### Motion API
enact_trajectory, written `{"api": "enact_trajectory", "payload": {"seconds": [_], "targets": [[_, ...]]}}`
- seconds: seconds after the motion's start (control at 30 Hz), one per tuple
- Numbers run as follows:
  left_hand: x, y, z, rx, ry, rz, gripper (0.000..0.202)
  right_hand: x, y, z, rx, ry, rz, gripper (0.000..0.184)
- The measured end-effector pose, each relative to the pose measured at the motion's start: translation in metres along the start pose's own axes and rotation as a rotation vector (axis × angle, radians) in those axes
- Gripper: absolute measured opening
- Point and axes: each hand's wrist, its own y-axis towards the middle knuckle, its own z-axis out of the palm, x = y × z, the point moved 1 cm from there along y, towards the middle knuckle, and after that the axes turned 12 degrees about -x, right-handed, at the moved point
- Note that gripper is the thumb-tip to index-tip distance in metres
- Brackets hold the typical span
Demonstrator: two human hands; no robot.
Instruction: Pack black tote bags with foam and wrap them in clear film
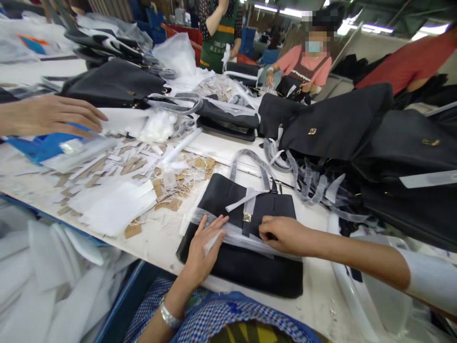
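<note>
A black handbag (250, 271) lies flat on the table in front of me, with a clear plastic film (235, 236) wrapped across its middle. My left hand (205, 250) rests on the film at the bag's left side, fingers stretched out and apart; a small whitish piece shows by the thumb. On the right, my right hand (283, 234) is closed, fingers curled on the film beside the gold clasp (247, 217). A wrapped handle (250, 159) rises at the bag's top, and a white strip (246, 200) lies over its front.
Black bags (332, 124) are piled at the right and back. Paper scraps and tags (121, 166) cover the left of the table. A co-worker's hand (67, 114) reaches in from the left, above a blue packet (43, 145). White sheets fill a blue bin (121, 295) below the table edge.
</note>
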Motion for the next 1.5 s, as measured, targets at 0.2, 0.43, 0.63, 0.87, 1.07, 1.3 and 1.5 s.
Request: {"api": "enact_trajectory", "payload": {"seconds": [0.2,0.43,0.63,0.87,1.07,1.3,1.5], "targets": [[-0.002,0.002,-0.001,-0.003,0.015,-0.004,0.024,-0.014,-0.004,0.000,-0.002,0.202,0.136,0.022],[-0.003,0.004,0.004,-0.088,0.113,0.014,0.019,-0.011,-0.004,-0.008,0.092,-0.029,0.057,0.028],[-0.009,0.008,0.011,-0.241,0.389,0.034,0.011,-0.020,0.000,0.004,0.085,-0.064,0.008,0.030],[-0.018,0.026,-0.003,-0.251,0.515,-0.152,0.005,-0.027,0.004,0.007,0.101,0.004,-0.006,0.026],[-0.019,0.032,-0.015,-0.234,0.431,-0.217,0.012,-0.031,0.005,0.009,0.101,0.045,0.002,0.027],[-0.020,0.030,-0.014,-0.216,0.562,-0.239,0.022,-0.036,0.004,0.017,0.071,0.066,-0.008,0.022],[-0.022,0.030,-0.009,-0.269,0.668,-0.228,0.033,-0.036,0.005,0.018,0.068,0.072,0.008,0.020]]}}
